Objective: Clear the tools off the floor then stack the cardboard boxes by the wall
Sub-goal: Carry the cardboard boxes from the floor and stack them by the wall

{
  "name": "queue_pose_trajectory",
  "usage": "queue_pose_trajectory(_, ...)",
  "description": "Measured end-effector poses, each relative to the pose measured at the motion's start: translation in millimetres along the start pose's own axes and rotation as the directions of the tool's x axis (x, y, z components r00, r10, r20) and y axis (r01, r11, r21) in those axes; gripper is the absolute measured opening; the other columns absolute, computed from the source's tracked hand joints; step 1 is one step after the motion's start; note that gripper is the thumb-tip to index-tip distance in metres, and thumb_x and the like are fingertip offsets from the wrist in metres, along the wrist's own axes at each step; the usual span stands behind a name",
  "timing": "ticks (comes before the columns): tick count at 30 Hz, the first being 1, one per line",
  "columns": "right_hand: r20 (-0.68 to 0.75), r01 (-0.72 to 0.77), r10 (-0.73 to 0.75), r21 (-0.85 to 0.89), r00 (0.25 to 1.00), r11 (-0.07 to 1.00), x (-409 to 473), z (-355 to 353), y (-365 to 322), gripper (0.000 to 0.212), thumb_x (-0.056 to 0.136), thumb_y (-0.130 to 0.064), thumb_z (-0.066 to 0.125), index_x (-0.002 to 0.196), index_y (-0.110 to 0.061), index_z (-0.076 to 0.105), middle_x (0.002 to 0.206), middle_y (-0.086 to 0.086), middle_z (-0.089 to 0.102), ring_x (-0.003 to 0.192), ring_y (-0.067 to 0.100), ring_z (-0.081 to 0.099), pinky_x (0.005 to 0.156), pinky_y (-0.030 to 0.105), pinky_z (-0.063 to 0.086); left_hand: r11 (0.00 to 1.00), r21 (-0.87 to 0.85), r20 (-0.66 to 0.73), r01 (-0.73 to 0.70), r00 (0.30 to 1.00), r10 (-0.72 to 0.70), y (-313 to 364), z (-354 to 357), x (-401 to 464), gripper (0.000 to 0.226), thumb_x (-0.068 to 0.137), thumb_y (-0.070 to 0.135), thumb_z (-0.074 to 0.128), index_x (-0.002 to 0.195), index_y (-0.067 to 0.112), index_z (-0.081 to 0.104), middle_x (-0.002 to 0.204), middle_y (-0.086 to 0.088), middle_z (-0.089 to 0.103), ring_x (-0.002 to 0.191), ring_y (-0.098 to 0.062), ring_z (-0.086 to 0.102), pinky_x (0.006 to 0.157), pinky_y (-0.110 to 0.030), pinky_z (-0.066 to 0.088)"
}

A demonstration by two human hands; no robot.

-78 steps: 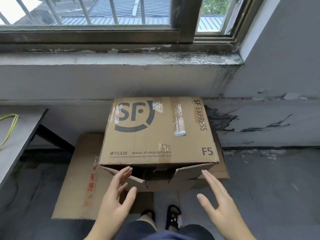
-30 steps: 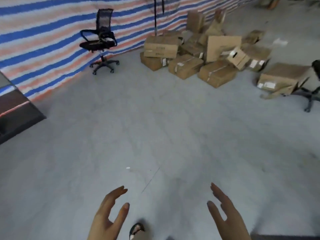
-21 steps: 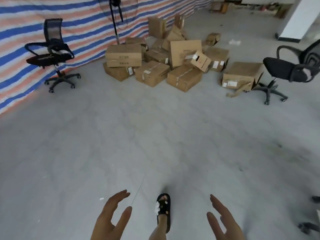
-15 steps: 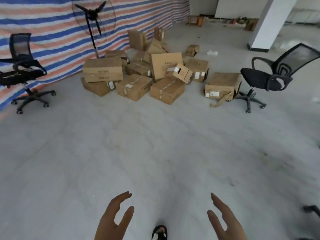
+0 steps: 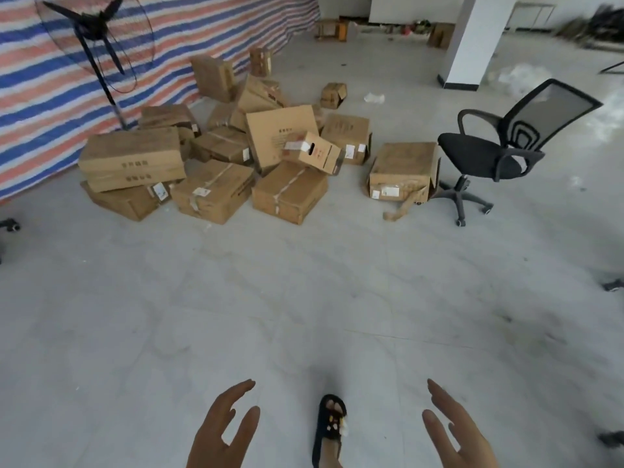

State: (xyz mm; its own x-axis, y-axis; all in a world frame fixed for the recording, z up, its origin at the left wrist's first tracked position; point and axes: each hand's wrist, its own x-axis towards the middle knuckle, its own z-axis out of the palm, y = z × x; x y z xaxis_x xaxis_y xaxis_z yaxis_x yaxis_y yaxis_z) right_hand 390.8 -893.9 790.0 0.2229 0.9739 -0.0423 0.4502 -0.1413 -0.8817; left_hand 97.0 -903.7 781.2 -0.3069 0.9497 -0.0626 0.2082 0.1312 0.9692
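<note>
Head view: both hands are hovering low w/ nothing in them. Left hand (image 5: 224,430) at approx 7 o'clock, fingers (image 5: 236,391) straight and spread; right hand (image 5: 456,434) at approx 5 o'clock, palm facing in, fingers also straight. A sandalled foot (image 5: 331,423) is showing between them on the floor (image 5: 304,298).

The boxes (image 5: 216,153) are lying in a loose heap at approx 11–12 o'clock, well apart from the hands, near the striped tarp (image 5: 44,96). One small box (image 5: 312,152) is sitting tilted on a lower one; a lone box (image 5: 401,170) w/ a torn flap is sitting at 1 o'clock, just beside a chair (image 5: 489,153). A fan (image 5: 98,45) is standing at 10 o'clock behind the heap. No tools showing here.

Risks, as I'm judging it:
- Pulling a lower box first is prob. tipping the tilted one off.
- The torn box may be giving way at the bottom when lifted.
- The chair base and loose flap near that box are trip hazards while carrying.
- The fan's stand is close to the heap; bumping it could topple it.
</note>
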Motion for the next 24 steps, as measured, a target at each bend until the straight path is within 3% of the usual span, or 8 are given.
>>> queue_pose_trajectory(4, 0.009, -0.026, 0.026, 0.011, 1.0, 1.0, 100, 20, -7, 0.055, 0.076, -0.033, 0.061, 0.094, -0.08, 0.042, 0.101, -0.045, 0.056, 0.097, -0.032, 0.044, 0.088, 0.023, 0.039, 1.0, 0.024, 0.033, -0.002, 0.999, 0.002, 9, 34, 105, 0.055, 0.083, 0.011, 0.069, 0.086, 0.066, 0.059, 0.098, 0.043, 0.058, 0.099, 0.022, 0.052, 0.08, 0.004, 0.039)
queue_pose_trajectory(6, 0.012, -0.032, 0.032, 0.011, 0.999, 0.999, 156, 29, -15, 0.058, 0.078, -0.03, 0.063, 0.093, -0.082, 0.041, 0.1, -0.041, 0.058, 0.096, -0.03, 0.045, 0.09, 0.027, 0.041, 1.0, 0.016, 0.019, -0.008, 1.0, 0.008, 22, 48, 158, 0.053, 0.082, 0.015, 0.07, 0.085, 0.067, 0.059, 0.098, 0.042, 0.058, 0.099, 0.021, 0.052, 0.08, 0.004, 0.039)
queue_pose_trajectory(9, 0.012, 0.024, -0.024, -0.006, 1.0, 1.0, 243, 45, -46, 0.035, 0.072, -0.06, 0.056, 0.095, -0.082, 0.041, 0.102, -0.054, 0.048, 0.097, -0.027, 0.048, 0.088, 0.022, 0.041, 0.999, 0.018, -0.03, -0.04, 0.999, 0.041, 46, 59, 236, 0.055, 0.082, 0.013, 0.07, 0.084, 0.067, 0.058, 0.097, 0.041, 0.059, 0.098, 0.02, 0.053, 0.08, 0.004, 0.039)
queue_pose_trajectory(11, 0.059, 0.054, -0.052, -0.027, 0.997, 0.998, 298, 57, -61, 0.034, 0.066, -0.079, 0.046, 0.098, -0.084, 0.034, 0.104, -0.05, 0.051, 0.099, -0.03, 0.044, 0.088, 0.018, 0.039, 0.998, 0.041, -0.063, -0.039, 0.997, 0.041, 53, 62, 281, 0.063, 0.083, 0.005, 0.066, 0.085, 0.067, 0.057, 0.097, 0.044, 0.058, 0.097, 0.022, 0.052, 0.08, 0.004, 0.038)
queue_pose_trajectory(14, 0.14, 0.078, -0.07, -0.051, 0.988, 0.996, 364, 81, -80, 0.039, 0.07, -0.066, 0.047, 0.098, -0.086, 0.029, 0.109, -0.048, 0.05, 0.1, -0.029, 0.044, 0.092, 0.021, 0.04, 0.999, 0.052, -0.105, -0.001, 0.994, 0.006, 59, 67, 335, 0.062, 0.084, 0.005, 0.063, 0.087, 0.067, 0.056, 0.096, 0.046, 0.056, 0.096, 0.023, 0.052, 0.079, 0.005, 0.038)
queue_pose_trajectory(16, 0.164, 0.087, -0.078, -0.048, 0.983, 0.995, 407, 100, -91, 0.037, 0.068, -0.073, 0.049, 0.097, -0.085, 0.031, 0.106, -0.051, 0.049, 0.1, -0.029, 0.043, 0.088, 0.016, 0.039, 0.998, 0.053, -0.129, 0.023, 0.991, -0.016, 58, 70, 373, 0.062, 0.084, 0.005, 0.063, 0.087, 0.067, 0.057, 0.098, 0.044, 0.057, 0.097, 0.023, 0.052, 0.08, 0.004, 0.038)
queue_pose_trajectory(20, 0.21, 0.065, -0.051, -0.061, 0.976, 0.996, 497, 149, -106, 0.058, 0.079, -0.037, 0.06, 0.095, -0.086, 0.032, 0.115, -0.025, 0.055, 0.101, -0.023, 0.048, 0.09, 0.023, 0.039, 0.998, 0.041, -0.151, 0.056, 0.987, -0.05, 49, 75, 468, 0.061, 0.085, 0.008, 0.064, 0.085, 0.068, 0.057, 0.103, 0.04, 0.057, 0.098, 0.023, 0.051, 0.08, 0.002, 0.04)
queue_pose_trajectory(24, 0.208, 0.027, -0.015, -0.055, 0.978, 0.998, 595, 206, -133, 0.058, 0.081, -0.037, 0.059, 0.094, -0.086, 0.031, 0.116, -0.015, 0.058, 0.108, -0.001, 0.054, 0.093, 0.026, 0.04, 0.998, 0.056, -0.113, 0.035, 0.993, -0.028, 58, 70, 590, 0.057, 0.085, 0.01, 0.063, 0.087, 0.067, 0.058, 0.102, 0.041, 0.057, 0.1, 0.022, 0.051, 0.081, 0.002, 0.04)
